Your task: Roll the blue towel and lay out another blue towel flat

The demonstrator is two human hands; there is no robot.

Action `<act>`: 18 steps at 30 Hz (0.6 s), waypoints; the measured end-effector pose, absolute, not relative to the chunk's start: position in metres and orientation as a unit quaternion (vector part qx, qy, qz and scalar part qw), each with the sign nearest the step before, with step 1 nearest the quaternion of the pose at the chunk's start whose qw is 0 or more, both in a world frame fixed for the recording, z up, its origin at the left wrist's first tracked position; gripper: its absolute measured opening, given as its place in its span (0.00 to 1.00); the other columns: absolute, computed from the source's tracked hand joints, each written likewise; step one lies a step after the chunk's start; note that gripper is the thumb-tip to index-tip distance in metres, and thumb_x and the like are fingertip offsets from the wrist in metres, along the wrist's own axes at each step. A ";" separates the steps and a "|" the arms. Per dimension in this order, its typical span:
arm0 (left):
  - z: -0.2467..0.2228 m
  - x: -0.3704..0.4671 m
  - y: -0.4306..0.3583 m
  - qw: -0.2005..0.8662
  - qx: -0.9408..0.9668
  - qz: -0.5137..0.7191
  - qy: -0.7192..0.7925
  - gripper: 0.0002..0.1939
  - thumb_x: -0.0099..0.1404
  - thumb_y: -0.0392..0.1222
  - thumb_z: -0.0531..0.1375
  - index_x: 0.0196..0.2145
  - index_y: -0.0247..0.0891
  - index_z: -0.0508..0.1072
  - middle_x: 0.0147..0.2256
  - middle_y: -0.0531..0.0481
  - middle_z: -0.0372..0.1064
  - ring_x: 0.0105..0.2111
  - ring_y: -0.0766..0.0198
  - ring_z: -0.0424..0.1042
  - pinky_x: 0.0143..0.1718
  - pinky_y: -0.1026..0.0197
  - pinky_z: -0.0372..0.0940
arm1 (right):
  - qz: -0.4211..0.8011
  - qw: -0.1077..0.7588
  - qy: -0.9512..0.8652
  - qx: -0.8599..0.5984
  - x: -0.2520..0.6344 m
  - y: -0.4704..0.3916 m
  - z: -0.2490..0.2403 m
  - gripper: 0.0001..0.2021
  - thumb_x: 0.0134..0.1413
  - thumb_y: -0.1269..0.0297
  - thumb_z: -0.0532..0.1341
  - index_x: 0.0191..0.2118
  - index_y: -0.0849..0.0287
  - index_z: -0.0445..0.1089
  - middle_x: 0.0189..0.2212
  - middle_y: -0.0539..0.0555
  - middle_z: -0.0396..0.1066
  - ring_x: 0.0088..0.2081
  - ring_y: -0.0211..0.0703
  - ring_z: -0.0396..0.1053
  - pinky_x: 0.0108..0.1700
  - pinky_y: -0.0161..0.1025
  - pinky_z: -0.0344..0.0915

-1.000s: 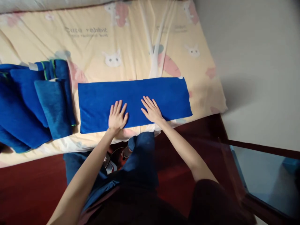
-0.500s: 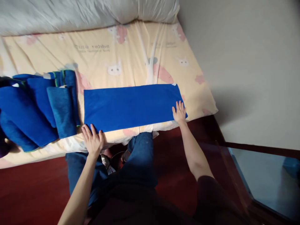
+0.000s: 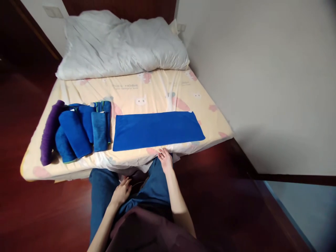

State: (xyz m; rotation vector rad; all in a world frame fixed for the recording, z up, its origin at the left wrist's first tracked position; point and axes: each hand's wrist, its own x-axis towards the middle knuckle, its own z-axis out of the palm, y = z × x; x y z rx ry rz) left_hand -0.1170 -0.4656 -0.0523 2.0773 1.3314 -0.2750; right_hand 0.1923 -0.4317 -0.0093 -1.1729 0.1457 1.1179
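A blue towel (image 3: 157, 130) lies flat as a long rectangle along the front of the bed, with a small white tag at its far right corner. My right hand (image 3: 165, 161) is just short of the towel's near edge, over my right knee, its fingers loosely bent and holding nothing. Over my lap rests my left hand (image 3: 123, 191), fingers stretched out, also with nothing in it. Left of the flat towel, several rolled blue towels (image 3: 75, 133) lie side by side. A purple rolled towel (image 3: 48, 136) sits at the far left of that group.
A bed (image 3: 89, 89) with a cream patterned sheet stands in front of me. Across its far end lies a large grey-white pillow or quilt (image 3: 126, 47). A pale wall (image 3: 262, 87) rises at the right, and dark red flooring (image 3: 47, 210) surrounds the bed.
Both hands have come off the blue towel and drawn back towards my lap, the right one moving left. The view has tilted up, showing more of the bed. The towel stays flat.
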 end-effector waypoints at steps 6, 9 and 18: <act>-0.048 -0.123 -0.464 0.342 0.790 -0.112 0.496 0.23 0.73 0.43 0.47 0.60 0.40 0.70 0.62 0.40 0.68 0.61 0.54 0.70 0.63 0.52 0.63 | 0.507 0.700 0.079 -0.497 0.187 -0.413 -0.013 0.08 0.62 0.60 0.60 0.43 0.54 0.73 0.48 0.56 0.79 0.44 0.42 0.78 0.45 0.41 0.76; -0.047 -0.122 -0.464 0.343 0.788 -0.121 0.497 0.23 0.74 0.43 0.47 0.60 0.40 0.70 0.60 0.39 0.70 0.59 0.53 0.71 0.61 0.53 0.64 | 0.502 0.706 0.076 -0.493 0.187 -0.401 -0.018 0.06 0.63 0.61 0.60 0.41 0.54 0.73 0.49 0.55 0.79 0.45 0.40 0.78 0.45 0.40 0.77; -0.022 -0.109 -0.463 0.351 0.782 -0.145 0.494 0.22 0.73 0.44 0.47 0.57 0.43 0.74 0.56 0.43 0.74 0.56 0.52 0.74 0.57 0.55 0.67 | 0.422 0.761 0.150 -0.469 0.182 -0.378 -0.036 0.14 0.58 0.60 0.67 0.48 0.58 0.71 0.48 0.58 0.80 0.30 0.34 0.73 0.32 0.31 0.72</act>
